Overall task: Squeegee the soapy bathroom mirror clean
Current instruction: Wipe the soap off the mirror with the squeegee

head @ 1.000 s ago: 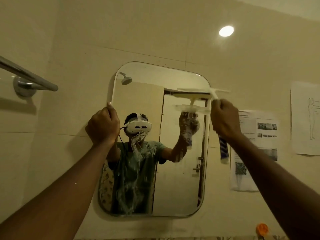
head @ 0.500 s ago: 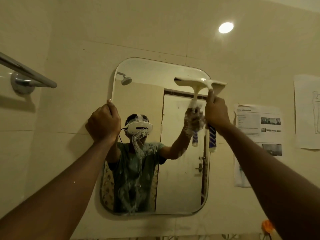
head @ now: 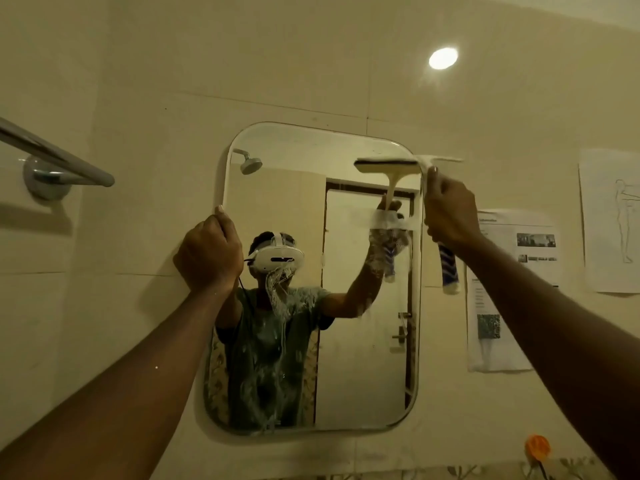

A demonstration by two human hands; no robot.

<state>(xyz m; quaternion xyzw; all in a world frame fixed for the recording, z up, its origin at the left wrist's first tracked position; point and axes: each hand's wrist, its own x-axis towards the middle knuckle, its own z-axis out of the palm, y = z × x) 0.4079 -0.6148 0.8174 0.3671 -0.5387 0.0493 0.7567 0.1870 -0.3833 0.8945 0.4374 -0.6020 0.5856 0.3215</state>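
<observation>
Two bare forearms rise from the lower corners of the frame toward the wall. The left hand sits at centre-left, a loose fist with its fingers curled together over the left edge of the rounded-rectangle wall mirror, thumb tip up against the rim.

The right hand is at centre-right, just past the mirror's right edge. Its fingers are wrapped tight around the handle of the white plastic squeegee with a blue-and-white striped grip; the striped end sticks out below the fist. The thumb lies up along the white neck. The squeegee's head is at the upper right of the mirror, blade level. Part of it overhangs the right rim and looks blurred. Whether the blade touches the glass: cannot tell.

Mirror surface: white soap foam streaks down the centre and lower left of the glass. A smaller smear lies at the right, over the reflected hand. The upper band of glass looks mostly clear.

Behind, on the cream tiled wall:
- chrome towel rail with round mount, upper left of frame;
- printed paper sheet with small photos just right of the mirror, partly behind the right arm;
- second sheet with a line-drawn figure at the far right edge;
- small orange object, lower right, identity unclear;
- round ceiling light, upper right, lit.
</observation>
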